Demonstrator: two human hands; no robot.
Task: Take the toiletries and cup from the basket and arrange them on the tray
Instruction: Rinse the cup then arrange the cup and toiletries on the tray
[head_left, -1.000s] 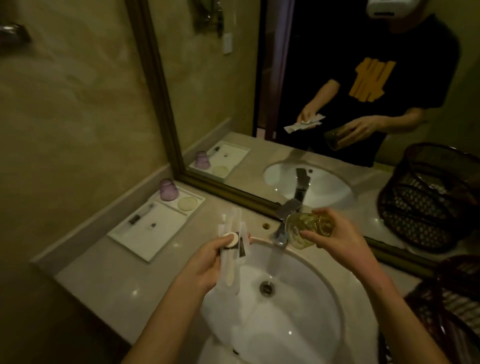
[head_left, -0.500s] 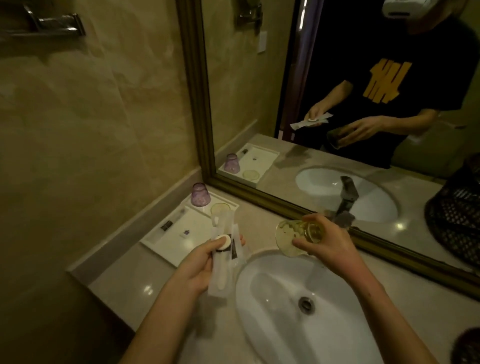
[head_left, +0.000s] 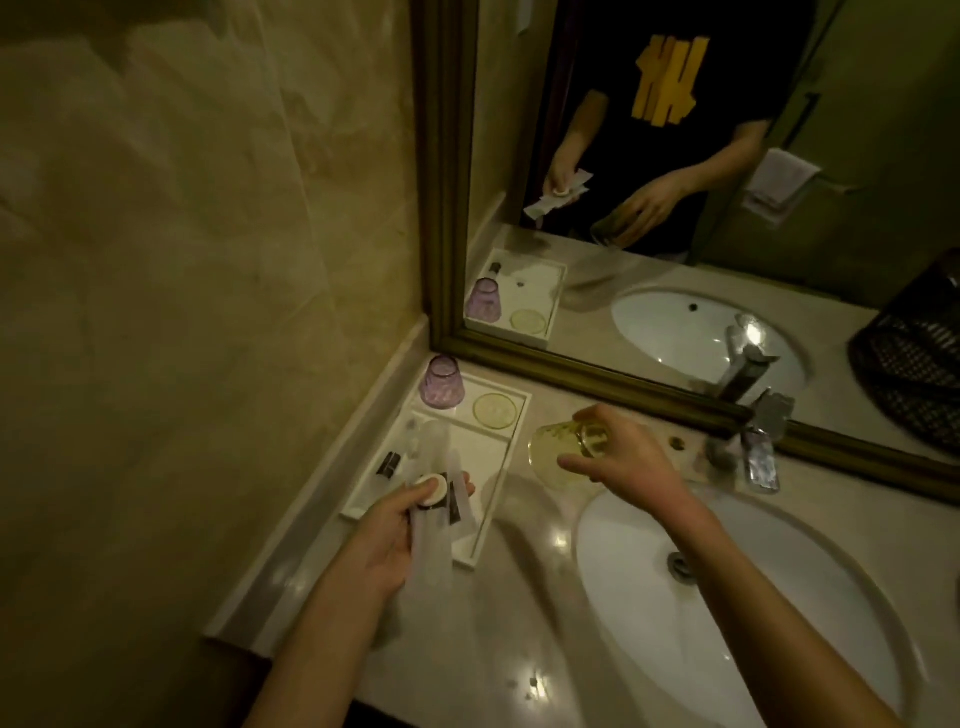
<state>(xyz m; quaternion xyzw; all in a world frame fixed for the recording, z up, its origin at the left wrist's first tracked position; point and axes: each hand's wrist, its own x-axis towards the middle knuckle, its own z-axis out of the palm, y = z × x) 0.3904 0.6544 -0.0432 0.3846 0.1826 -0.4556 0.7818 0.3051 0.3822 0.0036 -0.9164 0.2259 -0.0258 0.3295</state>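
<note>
two cups (head_left: 441, 383) (head_left: 563, 450), one tray (head_left: 511, 457), one sink (head_left: 753, 597)

bare forearms; black tee (head_left: 675, 78), yellow print

Glossy countertop (head_left: 467, 623) — clear cup (head_left: 558, 447) (glass).

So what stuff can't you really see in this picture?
- Packets in the left hand: head view, too blurred to tell what they are.
- Small dark item on the tray: too small to name.
- Basket: only its mirror reflection, cut by the right edge.
- Yellow cup: partly covered by the right hand.
</note>
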